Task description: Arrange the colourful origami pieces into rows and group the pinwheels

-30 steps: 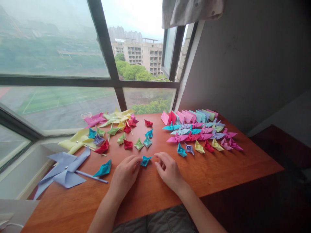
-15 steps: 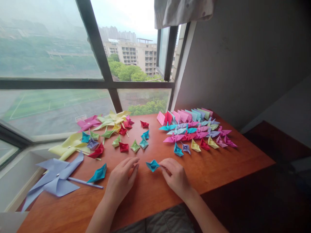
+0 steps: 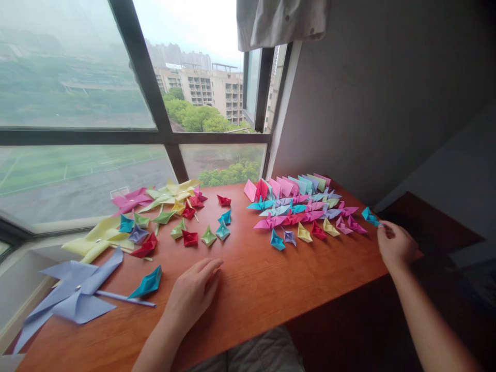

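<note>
blue boat (image 3: 371, 216) slants lengthwise from your pinching right hand (image 3: 397, 243), right of the magenta boat (image 3: 356, 225). your empty left hand (image 3: 192, 288) lies well left of that.

The turquoise boat (image 3: 371, 216) at the far right is crisp, creased paper with a matt face, and the red boat (image 3: 190, 238) and yellow boat (image 3: 304, 233) share that dry finish. The lavender pinwheel (image 3: 79, 310) is smooth, matt paper too, its hub (image 3: 78, 288) a small, shiny, metal-looking dot; whether its stick (image 3: 126, 298) is paper or plastic cannot be told. The desk (image 3: 248, 284) is reddish wood, smooth, softly glossy and finely grained. The curtain (image 3: 281, 23) is soft cloth, the quilted fabric (image 3: 263, 351) below stitched and dull, the wall (image 3: 368, 103) flat matt, the window glass (image 3: 70, 62) hazy.
</note>
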`<state>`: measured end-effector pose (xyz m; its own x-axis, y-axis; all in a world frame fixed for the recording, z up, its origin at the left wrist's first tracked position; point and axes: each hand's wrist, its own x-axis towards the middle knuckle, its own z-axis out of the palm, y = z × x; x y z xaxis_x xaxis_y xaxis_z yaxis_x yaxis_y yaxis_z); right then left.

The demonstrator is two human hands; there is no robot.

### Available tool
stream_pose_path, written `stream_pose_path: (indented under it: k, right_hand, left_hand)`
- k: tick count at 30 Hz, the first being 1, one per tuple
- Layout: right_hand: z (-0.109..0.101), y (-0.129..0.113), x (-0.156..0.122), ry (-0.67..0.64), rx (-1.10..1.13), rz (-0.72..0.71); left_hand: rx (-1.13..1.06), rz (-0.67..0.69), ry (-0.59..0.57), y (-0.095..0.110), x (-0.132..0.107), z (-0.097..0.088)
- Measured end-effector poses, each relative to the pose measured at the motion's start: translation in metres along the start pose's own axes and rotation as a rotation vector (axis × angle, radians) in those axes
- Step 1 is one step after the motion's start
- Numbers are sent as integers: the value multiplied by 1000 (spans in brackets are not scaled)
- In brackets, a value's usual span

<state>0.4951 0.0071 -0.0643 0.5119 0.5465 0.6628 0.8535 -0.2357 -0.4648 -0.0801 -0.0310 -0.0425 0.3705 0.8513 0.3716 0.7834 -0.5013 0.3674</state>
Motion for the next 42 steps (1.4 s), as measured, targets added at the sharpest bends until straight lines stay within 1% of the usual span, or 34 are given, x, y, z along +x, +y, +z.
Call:
stream_pose_path:
  k: [2, 4, 8, 14, 20, 26, 35, 42]
  right_hand:
    - [7, 17, 4, -34, -13, 21]
    - [13, 27, 4, -77, -20, 25]
    - [24, 39, 5, -137, -29, -7]
    - [32, 50, 7, -142, -60, -52]
    - [37, 54, 7, -118, -95, -86]
    - [39, 54, 6, -86, -135, -85]
    - [40, 53, 6, -100, -151, -110]
    - [41, 57, 6, -102, -129, -120]
  left_hand:
    - [0, 7, -1, 0, 0, 0]
    - [7, 9, -3, 0, 0, 1]
    - [16, 4, -16, -1, -1, 2]
    - [13, 3, -24, -1, -1, 3]
    - [8, 2, -34, -2, -1, 3]
    - [-3, 8, -38, -1, 0, 2]
    - [3, 7, -59, -5, -1, 5]
    - [-7, 11, -45, -4, 0, 3]
